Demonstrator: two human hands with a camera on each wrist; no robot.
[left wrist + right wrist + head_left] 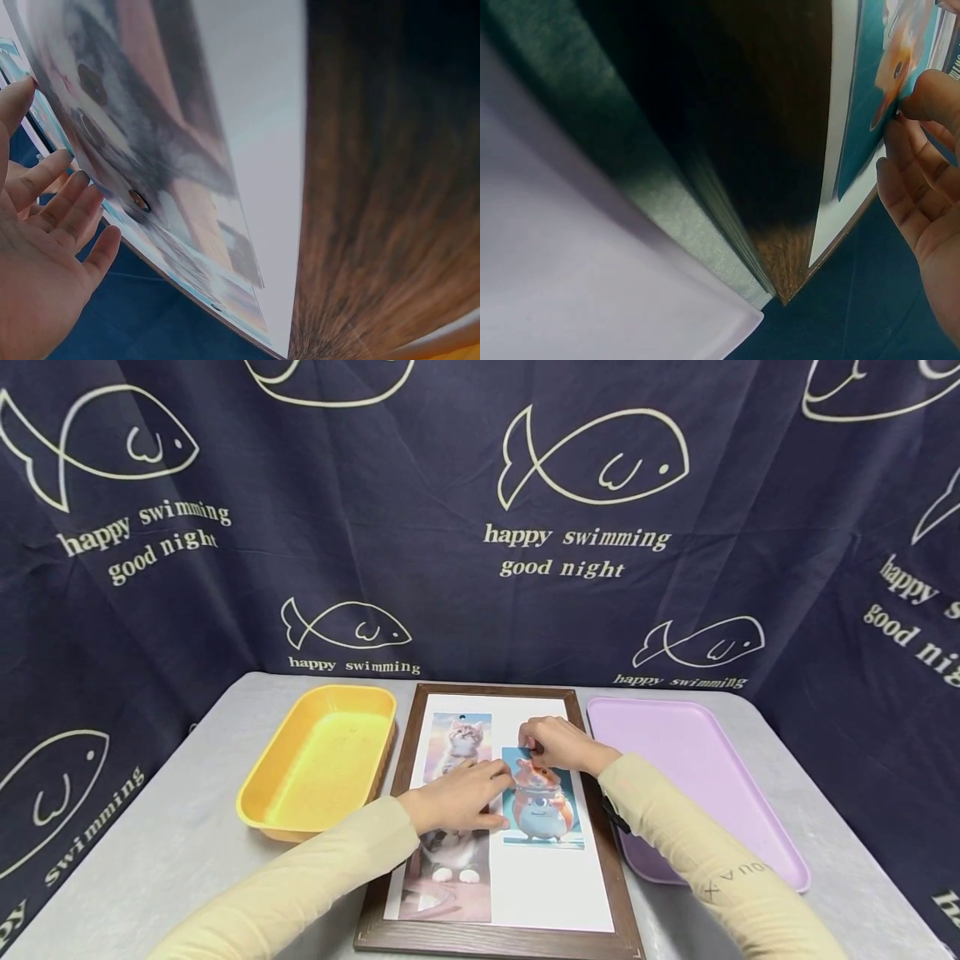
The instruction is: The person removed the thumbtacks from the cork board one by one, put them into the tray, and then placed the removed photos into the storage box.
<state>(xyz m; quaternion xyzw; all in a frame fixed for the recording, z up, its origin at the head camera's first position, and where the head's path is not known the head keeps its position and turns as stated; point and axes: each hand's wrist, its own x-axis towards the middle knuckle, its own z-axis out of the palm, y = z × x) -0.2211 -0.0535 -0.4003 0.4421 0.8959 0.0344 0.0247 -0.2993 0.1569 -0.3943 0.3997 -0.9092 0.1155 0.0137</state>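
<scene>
Landmark: the brown picture frame [501, 935], lying flat in the middle of the grey worktop [172, 852].
Hamster card [542, 806]: on the frame's white backing, right of centre, beside the long kitten strip [453, 827].
My right hand [558, 745]: at the card's top edge; my fingers [930, 94] are curled and pinch that edge, I judge to lift or shift it without creasing.
My left hand [457, 795]: lying over the kitten strip, fingers nearly straight with the tips at the card's left edge, gripping nothing; I judge it steadies the papers.
Yellow bin [318, 768]: just left of the frame.
Lilac tray [693, 777]: just right of the frame.
Behind the frame: a navy fish-print cloth [480, 527].
</scene>
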